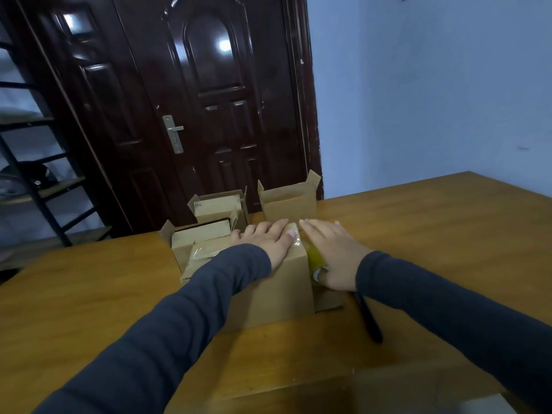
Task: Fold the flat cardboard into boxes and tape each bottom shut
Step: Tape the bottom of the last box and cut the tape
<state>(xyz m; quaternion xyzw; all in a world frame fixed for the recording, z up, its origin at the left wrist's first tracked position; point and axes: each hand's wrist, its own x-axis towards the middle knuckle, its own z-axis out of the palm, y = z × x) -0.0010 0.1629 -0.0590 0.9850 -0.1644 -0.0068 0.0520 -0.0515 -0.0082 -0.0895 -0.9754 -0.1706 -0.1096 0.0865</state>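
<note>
wooden table (433, 234) fills the lower frame; dark door (209, 100) and pale wall (433, 85) behind, black shelf rack (38, 180) at far left. centre: box (277, 282) sits bottom-up on the table w/ clear tape (297, 239) running over its top edge. left hand (268, 239), palm down, fingers spread flat, presses on the box top; its fingertips lie at the tape. right hand (334, 255) also flat & open, lying just right of the box, over a yellowish tape roll (315, 258) wedged between palm and box side; whether it grips the roll cannot be told. hands sit close, apart by a narrow gap, neither clenched. both arms in dark sleeves. black strip-like item (369, 318) lies on the table under the right wrist; its kind is unclear. beyond the hands: three more boxes, flaps up — one at left (194, 237) touching the centre box, one behind it (218, 207), one at rear right (288, 201). grey blur at bottom right corner, not identifiable.
</note>
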